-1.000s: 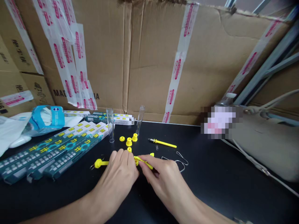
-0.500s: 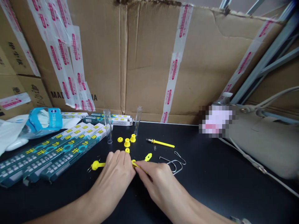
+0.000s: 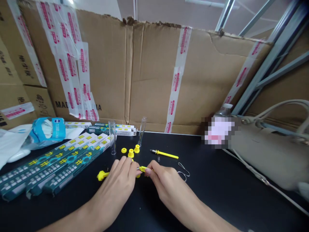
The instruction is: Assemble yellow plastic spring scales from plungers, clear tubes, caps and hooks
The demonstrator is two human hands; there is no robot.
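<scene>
With right hand (image 3: 165,181), pinching a small yellow piece (image 3: 143,169); with left hand (image 3: 121,178), gripping a yellow rod (image 3: 103,175). Now pointing the piece toward the left hand, instead of slanting a yellow strip as before; probably moving on to another part. Holding the piece between both hands, left of the yellow pen (image 3: 167,154) and on its near side.

The left hand (image 3: 123,176) and right hand (image 3: 166,182) are bare, with slender fingers (image 3: 121,165); the left forearm (image 3: 88,211) and right forearm (image 3: 205,212) are bare too, slim and tapering towards the hands.
</scene>
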